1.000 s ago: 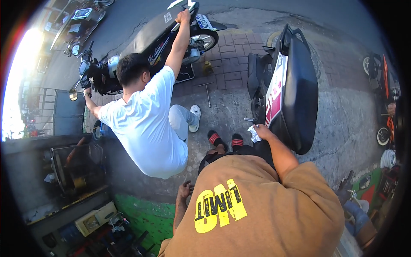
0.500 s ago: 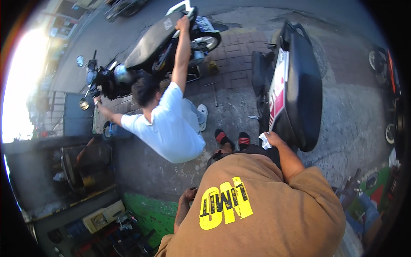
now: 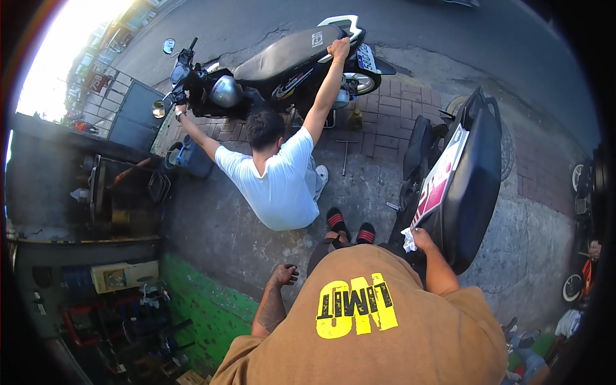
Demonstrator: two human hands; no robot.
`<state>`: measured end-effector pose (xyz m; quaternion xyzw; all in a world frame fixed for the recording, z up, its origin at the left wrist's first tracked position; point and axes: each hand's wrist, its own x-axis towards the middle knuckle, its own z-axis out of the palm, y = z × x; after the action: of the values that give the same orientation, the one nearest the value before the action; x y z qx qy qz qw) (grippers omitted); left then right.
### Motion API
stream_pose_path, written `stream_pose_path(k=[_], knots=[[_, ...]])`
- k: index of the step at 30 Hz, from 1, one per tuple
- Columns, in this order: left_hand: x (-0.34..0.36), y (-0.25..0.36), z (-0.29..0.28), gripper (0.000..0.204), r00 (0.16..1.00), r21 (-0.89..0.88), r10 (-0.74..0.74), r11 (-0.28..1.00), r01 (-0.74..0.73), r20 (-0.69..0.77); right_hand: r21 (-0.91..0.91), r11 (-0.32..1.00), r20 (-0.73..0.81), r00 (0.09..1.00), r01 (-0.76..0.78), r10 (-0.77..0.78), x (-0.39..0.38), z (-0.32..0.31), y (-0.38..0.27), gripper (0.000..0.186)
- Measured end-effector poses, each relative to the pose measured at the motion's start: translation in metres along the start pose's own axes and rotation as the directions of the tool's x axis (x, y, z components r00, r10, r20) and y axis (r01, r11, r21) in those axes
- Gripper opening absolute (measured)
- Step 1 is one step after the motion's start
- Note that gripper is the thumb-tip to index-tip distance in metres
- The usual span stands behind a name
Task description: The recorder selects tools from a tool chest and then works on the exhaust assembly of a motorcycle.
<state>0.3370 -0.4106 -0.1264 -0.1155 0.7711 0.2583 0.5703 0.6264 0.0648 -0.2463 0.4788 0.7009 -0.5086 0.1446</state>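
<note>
My right hand [image 3: 420, 239] is closed on a crumpled white rag [image 3: 409, 240]. It is beside the rear side panel, white and pink-red, of a motorcycle with a long black seat [image 3: 473, 192]; whether the rag touches the panel I cannot tell. Out to my left side, my left hand [image 3: 284, 274] hangs low over the concrete with its fingers loosely apart and nothing in it. A person in a white T-shirt [image 3: 273, 179] crouches in front of me, one hand on the handlebar and the other on the rear grab rail of a black motorcycle [image 3: 282, 61].
A T-handle wrench [image 3: 345, 157] lies on the ground between the two motorcycles. A yellowish bottle [image 3: 355, 119] stands on the paving bricks. Shelving with tools and boxes [image 3: 125, 276] lines the left side, by a green-painted floor [image 3: 202, 308]. An orange motorcycle [image 3: 581, 282] is at the far right.
My left hand has swung outward, away from my body. My right hand still holds the rag beside the panel. My view has turned, so the motorcycles and crouching person appear farther right.
</note>
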Motion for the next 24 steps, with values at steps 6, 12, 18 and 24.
stream_pose_path(k=[6, 12, 18, 24], knots=[[-0.020, 0.000, 0.005, 0.034, 1.000, 0.213, 0.010, 0.977, -0.009, -0.002, 0.004, 1.000, -0.018, 1.000, 0.017, -0.017, 0.012, -0.014, -0.005, 0.052], [-0.018, 0.021, -0.017, 0.034, 0.999, 0.103, -0.016, 0.994, 0.020, -0.038, 0.046, 0.999, -0.051, 0.999, -0.009, 0.011, -0.004, -0.001, 0.001, 0.050], [-0.045, 0.090, -0.018, 0.033, 0.987, 0.217, 0.146, 0.968, -0.129, -0.061, 0.108, 0.991, -0.040, 0.995, -0.085, 0.090, -0.007, 0.016, 0.014, 0.052], [0.001, 0.034, -0.065, 0.032, 0.980, 0.247, 0.201, 0.949, -0.194, -0.002, 0.173, 0.984, -0.091, 0.995, 0.052, -0.036, 0.007, 0.030, -0.008, 0.051]])
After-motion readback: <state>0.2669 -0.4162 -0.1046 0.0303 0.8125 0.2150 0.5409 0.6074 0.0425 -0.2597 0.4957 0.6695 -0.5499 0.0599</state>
